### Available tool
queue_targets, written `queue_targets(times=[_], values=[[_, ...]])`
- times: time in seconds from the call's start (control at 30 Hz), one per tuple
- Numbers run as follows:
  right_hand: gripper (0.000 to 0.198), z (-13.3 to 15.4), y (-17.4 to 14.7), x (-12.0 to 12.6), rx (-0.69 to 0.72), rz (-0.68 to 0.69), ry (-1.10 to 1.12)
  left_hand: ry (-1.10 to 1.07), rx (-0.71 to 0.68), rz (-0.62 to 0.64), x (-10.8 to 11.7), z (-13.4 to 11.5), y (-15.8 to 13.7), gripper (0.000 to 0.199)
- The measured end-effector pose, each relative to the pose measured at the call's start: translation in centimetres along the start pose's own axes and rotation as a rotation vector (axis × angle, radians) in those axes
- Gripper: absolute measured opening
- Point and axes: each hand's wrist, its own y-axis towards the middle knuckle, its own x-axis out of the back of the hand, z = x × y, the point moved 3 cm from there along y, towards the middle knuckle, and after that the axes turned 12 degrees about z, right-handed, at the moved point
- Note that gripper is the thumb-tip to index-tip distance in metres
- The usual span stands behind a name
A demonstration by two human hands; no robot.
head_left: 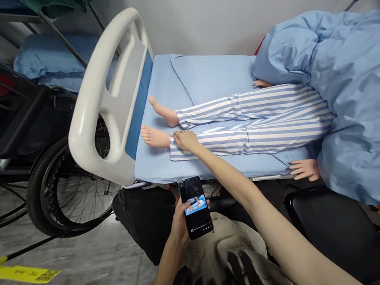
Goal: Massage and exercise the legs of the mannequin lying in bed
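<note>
My left hand (180, 222) is wrapped round a smartphone (198, 224), its thumb over the screen, where a video picture shows. My right hand (186, 140) lies over the ankle end of the nearer leg of the striped trousers (217, 142), fingers curled onto the cloth near the hem. The trousers are on a manikin lying on the bed. Its nearer bare foot (156, 137) sticks out just left of my right hand. The farther foot (164, 111) is bare too, toes up. A bunched blue quilt (349, 91) hides the manikin's upper body; one manikin hand (304, 169) pokes out below it.
A pale footboard (86, 107) stands at the left end of the blue-sheeted bed (210, 71). Beyond it is a wheelchair wheel (69, 194), with a cable and a yellow tag (28, 275) on the floor. A black bag (143, 218) and a black chair (336, 231) flank me.
</note>
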Motion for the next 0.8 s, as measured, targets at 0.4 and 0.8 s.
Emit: queue_targets(times=[0.4,0.8], values=[[0.061,-2.0,2.2,0.1,-0.054,-0.022,0.194,0.013,0.021,-0.061,1.1,0.0,0.2,0.066],[0.061,-1.7,1.9,1.4,-0.157,0.113,0.328,0.008,0.013,-0.076,2.2,-0.6,0.2,0.068]])
